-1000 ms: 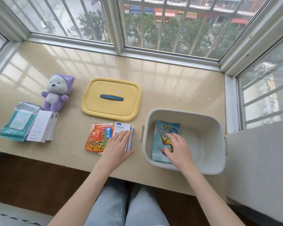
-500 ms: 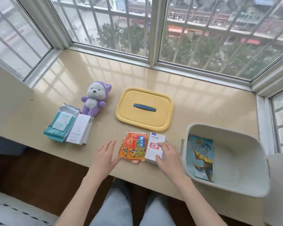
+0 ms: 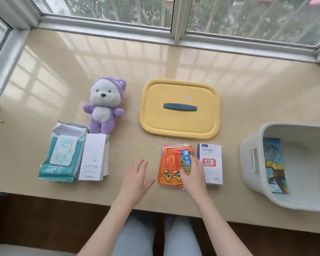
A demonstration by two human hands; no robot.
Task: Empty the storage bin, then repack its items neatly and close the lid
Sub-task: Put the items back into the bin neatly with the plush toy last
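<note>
Head cam first: our right hand (image 3: pixel 192 174) lies flat-fingered on the orange sachets (image 3: pixel 171 169) near the front edge of the ledge (image 3: pixel 248 80). Our left hand (image 3: pixel 136 180) is spread loose just beside them, holding nothing. The bin (image 3: pixel 246 148) sits at the right edge with one blue packet (image 3: pixel 273 163) inside. Those sachets look thin, light and slick, so we'd pinch the whole stack by a short edge.

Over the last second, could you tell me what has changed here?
The right hand left the booklet in the bin and moved left, past the white box, onto the orange packets. The left hand came off that box, shifting left. The lid and plush toy stayed put.
</note>
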